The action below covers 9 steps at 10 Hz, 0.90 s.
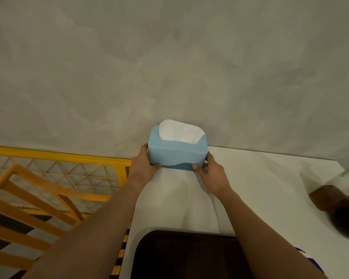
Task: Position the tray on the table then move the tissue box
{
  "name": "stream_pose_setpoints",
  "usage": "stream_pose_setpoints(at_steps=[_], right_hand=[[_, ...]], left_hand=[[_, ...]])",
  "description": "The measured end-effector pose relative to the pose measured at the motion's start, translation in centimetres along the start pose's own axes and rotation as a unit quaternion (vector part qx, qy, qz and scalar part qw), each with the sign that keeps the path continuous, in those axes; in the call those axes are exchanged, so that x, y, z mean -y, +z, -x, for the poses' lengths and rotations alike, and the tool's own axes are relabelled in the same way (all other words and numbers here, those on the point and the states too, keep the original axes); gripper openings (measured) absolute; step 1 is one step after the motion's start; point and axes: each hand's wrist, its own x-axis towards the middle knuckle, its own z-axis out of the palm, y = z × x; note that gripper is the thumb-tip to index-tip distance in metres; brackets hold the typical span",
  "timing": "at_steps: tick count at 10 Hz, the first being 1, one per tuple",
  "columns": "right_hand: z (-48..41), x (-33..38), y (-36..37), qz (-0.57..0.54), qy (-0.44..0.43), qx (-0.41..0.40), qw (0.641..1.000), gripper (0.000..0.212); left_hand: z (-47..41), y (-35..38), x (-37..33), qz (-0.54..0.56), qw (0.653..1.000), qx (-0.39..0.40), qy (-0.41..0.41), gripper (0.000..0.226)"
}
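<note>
At far left a yellow mesh fence (58,168) is seen, with an orange slatted chair (28,202) in front of it; both stand off the surface and are judged to play no part in the task.

Left hand (144,164): pressed flat against the left end of the tissue box (176,154), thumb hooked onto the near face, the remaining fingers hidden behind the box, so their spread cannot be told.

The tissue box, pale blue with a darker wavy base and white tissue showing at the top opening, is held between both hands at the back left corner of the white surface (260,178), close to the grey wall (169,67). Whether its base rests on the surface or is slightly lifted cannot be told. A two-sided clamp is judged to be used to keep the soft-looking box level.

Below the box, at the near edge, a dark brown tray (181,256) is seen lying on the surface, well apart from the box. The tray step is therefore judged done, the box move being the step in hand.

Right hand (210,172): closed on the right end of the box, thumb on the near lower edge, other fingers wrapped behind.

At far right a blurred brown and clear object (330,198) is noted; its identity cannot be told.
</note>
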Motion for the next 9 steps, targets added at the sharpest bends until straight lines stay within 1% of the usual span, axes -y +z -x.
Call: stream_pose_setpoints(at_steps=[3,5,7,8,9], right_hand=[[-2.0,-0.2,0.2,0.033,-0.002,0.008,0.999,0.063],[-2.0,-0.2,0.3,0.038,0.002,0.009,0.999,0.063],[-1.8,0.1,0.5,0.03,0.004,0.001,1.0,0.062],[-1.8,0.2,0.1,0.021,0.004,0.011,1.0,0.065],[-1.3,1.0,-0.9,-0.006,0.025,0.028,0.999,0.081]], left_hand=[[-1.7,0.1,0.6,0.001,1.0,0.005,-0.001,0.079],[-2.2,0.1,0.6,-0.008,1.0,0.016,-0.007,0.084],[-1.9,0.5,0.8,-0.01,1.0,0.01,-0.01,0.082],[-1.8,0.7,0.6,-0.01,1.0,0.021,-0.009,0.088],[-1.4,0.0,0.2,0.028,0.997,0.062,-0.032,0.114]])
